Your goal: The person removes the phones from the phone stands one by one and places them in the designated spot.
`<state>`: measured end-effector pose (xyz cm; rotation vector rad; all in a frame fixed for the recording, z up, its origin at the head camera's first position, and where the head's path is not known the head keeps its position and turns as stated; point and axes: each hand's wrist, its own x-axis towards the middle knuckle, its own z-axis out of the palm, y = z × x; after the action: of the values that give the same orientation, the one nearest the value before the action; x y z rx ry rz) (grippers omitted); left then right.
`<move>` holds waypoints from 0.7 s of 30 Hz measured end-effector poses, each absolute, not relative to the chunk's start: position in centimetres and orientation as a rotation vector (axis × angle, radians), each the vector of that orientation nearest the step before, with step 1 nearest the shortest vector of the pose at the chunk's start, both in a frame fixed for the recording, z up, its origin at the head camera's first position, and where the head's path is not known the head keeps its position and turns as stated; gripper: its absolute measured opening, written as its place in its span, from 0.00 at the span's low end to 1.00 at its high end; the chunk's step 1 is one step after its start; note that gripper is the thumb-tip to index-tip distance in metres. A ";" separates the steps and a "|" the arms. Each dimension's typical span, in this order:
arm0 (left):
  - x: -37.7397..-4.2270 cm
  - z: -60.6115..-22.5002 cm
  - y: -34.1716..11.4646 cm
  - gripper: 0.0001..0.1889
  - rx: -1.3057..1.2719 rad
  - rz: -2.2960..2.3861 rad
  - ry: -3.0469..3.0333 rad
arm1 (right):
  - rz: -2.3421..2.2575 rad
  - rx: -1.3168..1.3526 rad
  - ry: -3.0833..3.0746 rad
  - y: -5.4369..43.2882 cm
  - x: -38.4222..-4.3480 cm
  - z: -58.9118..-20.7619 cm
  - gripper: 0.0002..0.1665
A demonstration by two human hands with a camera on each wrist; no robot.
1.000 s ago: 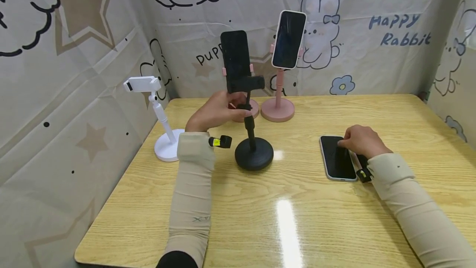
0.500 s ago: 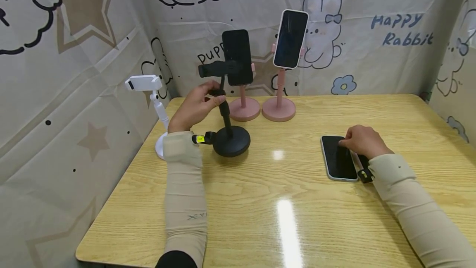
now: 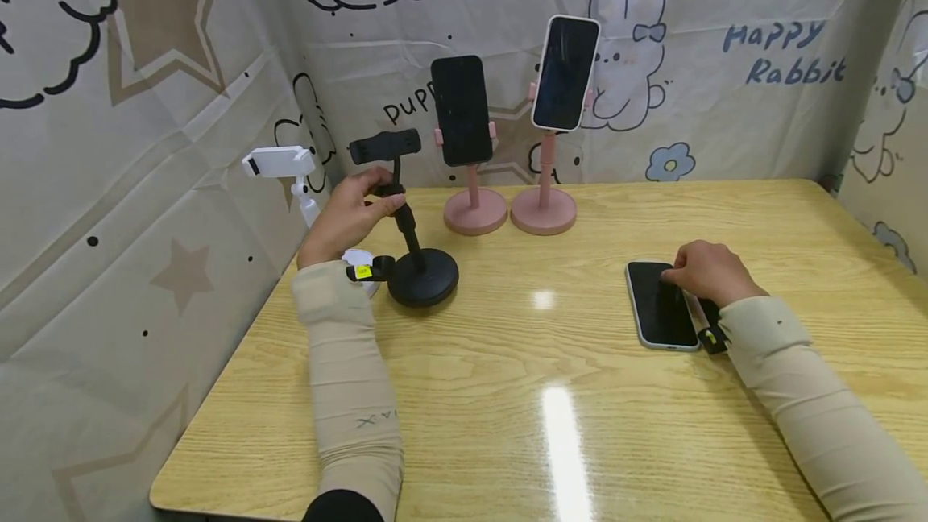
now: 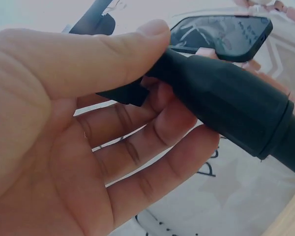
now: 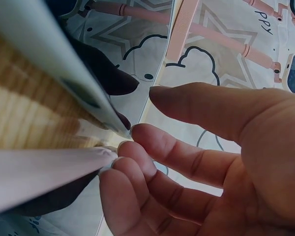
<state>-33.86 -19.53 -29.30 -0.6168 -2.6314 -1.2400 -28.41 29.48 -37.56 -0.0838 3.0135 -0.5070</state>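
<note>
My left hand (image 3: pixel 348 212) grips a black phone stand (image 3: pixel 406 224) by its stem, just below the clamp head. In the left wrist view, thumb and fingers close round the black stem (image 4: pixel 231 98). The stand leans toward the left; whether its round base touches the table I cannot tell. My right hand (image 3: pixel 710 272) is at the right edge of a phone (image 3: pixel 656 308) lying screen up. In the right wrist view, the thumb is apart from the loosely bent fingers, whose tips are by the phone's edge. A second pale-edged slab (image 5: pixel 49 169), partly hidden, lies beside it.
Two pink phone stands (image 3: pixel 474 212) stand at the back, one holding a black phone (image 3: pixel 461 111), the other a white-framed phone (image 3: pixel 565 73). A white stand (image 3: pixel 279 162) is at the left, partly behind my left hand. A patterned cloth (image 3: pixel 768 127) hangs behind the wooden table (image 3: pixel 493 409).
My left hand has carried the black stand leftward, away from in front of the pink stand with the black phone. The right hand has stayed by the lying phone.
</note>
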 end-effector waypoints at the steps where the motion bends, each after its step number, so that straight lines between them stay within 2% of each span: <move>1: -33.9 -29.4 -19.7 0.16 -0.609 -1.244 -2.629 | -0.509 -0.084 3.015 29.5 -28.4 -37.6 0.16; 21: -34.5 -30.4 -20.7 0.15 -0.497 -1.254 -2.651 | -0.514 -0.077 3.015 29.5 -28.4 -37.7 0.15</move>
<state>-34.49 -20.71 -30.43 -0.4971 -2.6508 -1.2540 -28.42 29.54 -37.71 -0.0766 3.0149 -0.5139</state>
